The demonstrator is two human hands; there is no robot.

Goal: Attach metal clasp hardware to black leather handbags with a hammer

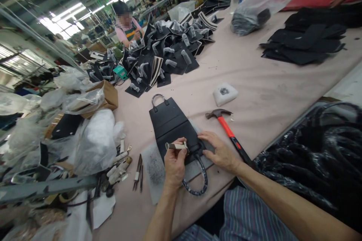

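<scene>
Panel (169, 124) of black leather lies flat on a grey foam mat (151, 169), which sits on a pale table (263, 86). One handle (157, 99) loops off the far end; a second handle (198, 180) curves off the near end. Left hand (174, 165) is closed in a firm grip on a small pale tool (177, 145), whose end reaches the panel beside the near handle's base; exact contact is hidden. Right hand (219, 150) is open, fingers spread, resting on the panel's near corner and gripping nothing. Method, as judged: keep the bracing hand close to the working spot, palm flat, so the leather cannot creep on the foam; keep tool pressure light and even near the handle join. Hammer (226, 126) with red handle lies just beyond the right hand. Slim tools (138, 173) lie left of the mat, a white pad (225, 94) farther up. Heap (166, 52) of black panels lies ahead, near a co-worker's pink sleeve (136, 24). No brand or writing is legible.
</scene>
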